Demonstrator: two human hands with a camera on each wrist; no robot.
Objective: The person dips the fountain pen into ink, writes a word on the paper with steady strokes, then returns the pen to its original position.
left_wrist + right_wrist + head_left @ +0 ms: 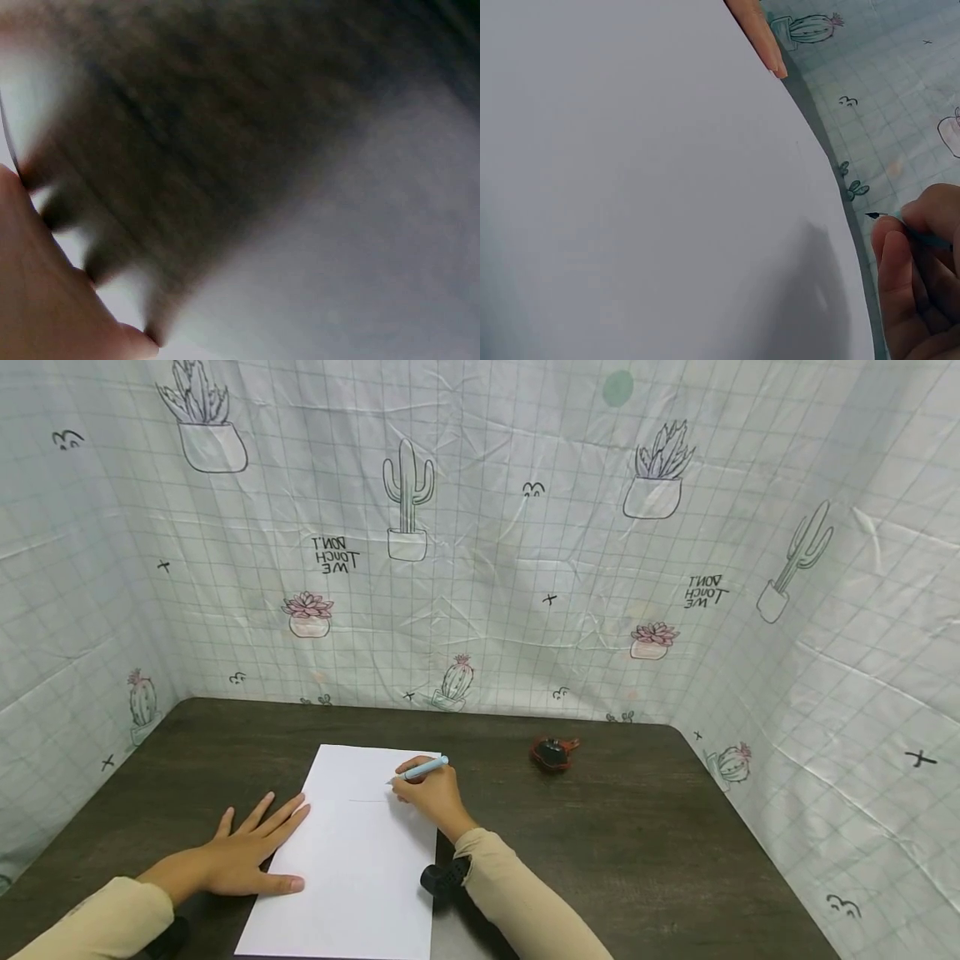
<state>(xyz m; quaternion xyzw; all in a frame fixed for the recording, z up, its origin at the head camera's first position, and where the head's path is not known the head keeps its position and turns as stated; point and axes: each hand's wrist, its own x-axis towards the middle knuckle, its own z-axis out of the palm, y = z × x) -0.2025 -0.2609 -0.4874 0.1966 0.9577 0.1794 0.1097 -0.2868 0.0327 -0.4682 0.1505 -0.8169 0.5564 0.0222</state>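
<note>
A white sheet of paper (352, 877) lies lengthwise on the dark table, with a thin pencil-like line (367, 800) across its upper part. My left hand (240, 856) rests on the sheet's left edge, fingers spread and straight, thumb on the paper. Near the upper right of the sheet, my right hand (437, 797) pinches a light blue pen (426, 767), its tip pointing left, just above the line. The right wrist view shows the pen's dark tip (872, 215) beyond the curled fingers (897, 262). The left wrist view is mostly blurred, with part of the left hand (45, 292) at lower left.
To the right of the sheet, toward the back, sits a small dark glossy object with a reddish-brown rim (552, 754). The dark wooden table (637, 852) extends right. A white grid curtain (480, 568) with cactus drawings surrounds its back and sides.
</note>
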